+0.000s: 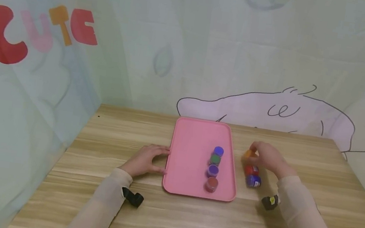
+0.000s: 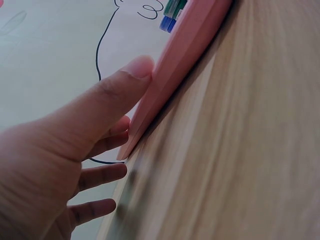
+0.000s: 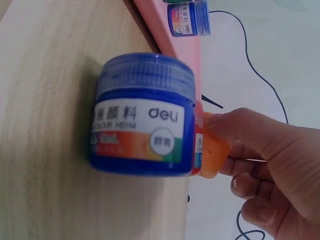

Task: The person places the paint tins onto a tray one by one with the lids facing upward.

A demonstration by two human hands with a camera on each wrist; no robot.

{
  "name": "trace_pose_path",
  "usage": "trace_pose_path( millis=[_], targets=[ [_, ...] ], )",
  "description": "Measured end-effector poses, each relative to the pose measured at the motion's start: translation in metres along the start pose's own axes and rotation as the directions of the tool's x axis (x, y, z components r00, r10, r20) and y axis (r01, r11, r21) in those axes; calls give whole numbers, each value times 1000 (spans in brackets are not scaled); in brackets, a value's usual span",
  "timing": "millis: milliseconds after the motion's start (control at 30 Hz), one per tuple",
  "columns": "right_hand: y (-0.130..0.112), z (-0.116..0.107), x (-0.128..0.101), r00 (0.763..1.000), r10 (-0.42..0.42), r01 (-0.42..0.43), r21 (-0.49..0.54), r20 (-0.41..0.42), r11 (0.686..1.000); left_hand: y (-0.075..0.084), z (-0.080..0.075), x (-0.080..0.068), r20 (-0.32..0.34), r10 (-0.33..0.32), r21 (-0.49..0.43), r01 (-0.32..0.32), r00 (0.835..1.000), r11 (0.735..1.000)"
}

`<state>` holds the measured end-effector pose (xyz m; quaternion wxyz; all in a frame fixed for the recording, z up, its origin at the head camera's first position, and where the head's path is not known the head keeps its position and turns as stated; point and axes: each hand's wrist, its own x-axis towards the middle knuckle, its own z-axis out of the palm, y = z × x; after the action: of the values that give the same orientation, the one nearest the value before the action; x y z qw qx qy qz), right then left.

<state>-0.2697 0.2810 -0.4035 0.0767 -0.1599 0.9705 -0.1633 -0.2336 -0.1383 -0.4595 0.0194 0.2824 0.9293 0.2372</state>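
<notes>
Now right hand (image 1: 268,158) gripping orange jar (image 1: 249,154), left hand (image 1: 147,159) bracing tray (image 1: 190,157)

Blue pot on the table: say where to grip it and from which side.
Grip the blue pot by its round sides just under the lid, coming from above. It stands upright, with the red pot close behind and the tray to its left, so pinch left-right; its near and right sides look free.

From the head view I see both my forearms in thin, close-fitting beige sleeves that end at the wrists. A black strap (image 1: 132,197) wraps my left sleeve (image 1: 106,196) near the cuff, its loose end sticking out. My right sleeve (image 1: 297,214) carries a black strap (image 1: 270,202) with a small yellow mark. My left hand (image 1: 146,160) and right hand (image 1: 268,159) are bare, with short, unpainted nails.
</notes>
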Motion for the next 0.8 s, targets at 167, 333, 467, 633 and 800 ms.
trace_pose_path(
  millis=[167, 333, 467, 633, 800],
  targets=[
    [-5, 0, 0, 999, -12, 12, -9, -53, 1000, 0, 0, 0, -4, 7, -5, -7, 1000, 1000],
    [-10, 4, 2, 996, -10, 14, 41, -85, 999, 0, -1, 0, 0, 8, -9, -8, 1000, 1000],
    [-13, 8, 4, 995, 15, -7, 89, -95, 996, 0, -1, 0, 1, 4, -11, -4, 1000, 1000],
    [-16, 12, 4, 993, -1, 16, 126, -119, 992, 0, 0, 0, 7, -1, -10, 1, 1000, 1000],
    [-17, 17, 6, 994, 9, 11, 174, -111, 985, 0, 0, 0, 4, -3, -10, 3, 1000, 1000]
  ],
)
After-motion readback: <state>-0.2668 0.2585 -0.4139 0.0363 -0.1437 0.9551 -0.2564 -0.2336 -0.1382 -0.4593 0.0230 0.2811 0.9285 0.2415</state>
